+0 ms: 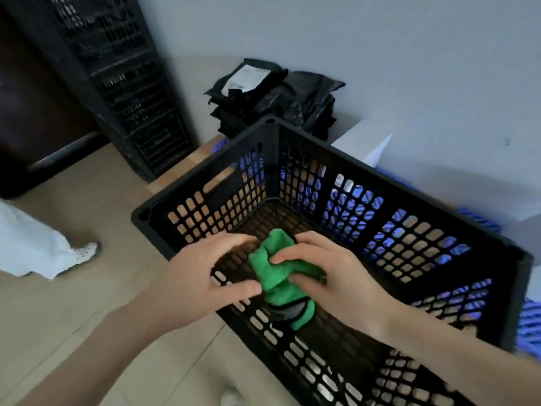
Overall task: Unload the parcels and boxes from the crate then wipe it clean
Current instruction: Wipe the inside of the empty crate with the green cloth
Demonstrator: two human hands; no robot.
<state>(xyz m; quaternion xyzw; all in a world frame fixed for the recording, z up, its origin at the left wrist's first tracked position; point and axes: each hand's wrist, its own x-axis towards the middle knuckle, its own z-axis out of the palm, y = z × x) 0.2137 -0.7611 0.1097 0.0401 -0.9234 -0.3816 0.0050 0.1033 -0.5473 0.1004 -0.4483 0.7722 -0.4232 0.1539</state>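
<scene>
The black crate [380,178] with holed walls stands open-topped in the middle of the view, one corner pointing away toward the wall, and its holed bottom shows beneath the hands. Over the near-left part of the crate, the right grip [330,276] is closed round a crumpled green cloth [275,268], the fingers curled over its top and the thumb pressed into its side. The cloth hangs down below that grip toward the crate's near-left wall. The left grip [205,273] is spread and loosely curved, holding nothing; it reaches in over the crate's left rim, with the thumb tip and fingertips right at the cloth's edge, though it is not clear whether they touch it. Beyond the crate's far corner, a pile of black parcels [278,98] lies stacked against the wall, the top one bearing a white label. A white box [360,139] sits just right of the pile, behind the crate's far-right rim. Blue slatted plastic [530,326] shows at the crate's right side and through its wall holes. A tall stack of black crates [123,77] stands on the floor [73,317] at the far left. A second person's pale trouser leg [32,244] and white shoe [86,250] are at the left edge.
</scene>
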